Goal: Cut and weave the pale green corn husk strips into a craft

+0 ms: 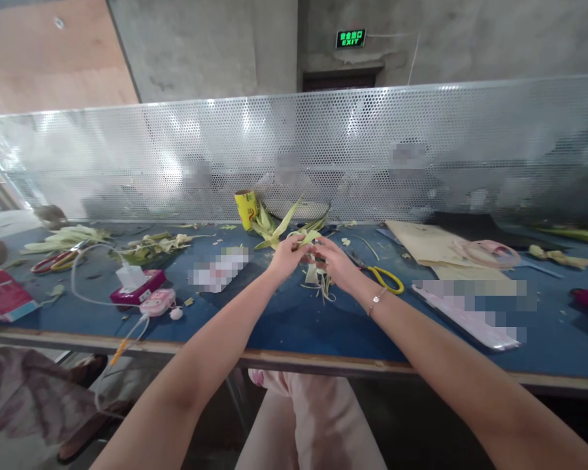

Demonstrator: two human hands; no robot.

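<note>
My left hand (pixel 287 256) and my right hand (pixel 337 262) meet above the middle of the blue table. Between their closed fingers is a pale green corn husk (pixel 311 237); its lower part is hidden by the fingers. Thin husk shreds (pixel 322 282) hang or lie just below; I cannot tell which. Right behind my left hand, more long husk leaves (pixel 273 228) fan out beside a yellow cylindrical container (pixel 245 210). Yellow-handled scissors (pixel 388 279) lie to the right of my right hand.
A tissue pack (pixel 140 287) and pink charger (pixel 157 302) with a white cable lie left. Red-handled scissors (pixel 59 260) and husk piles (pixel 151 249) are farther left. Brown paper (pixel 421 245) and a pink coil (pixel 487 253) lie right. A perforated metal screen (pixel 372 137) stands behind.
</note>
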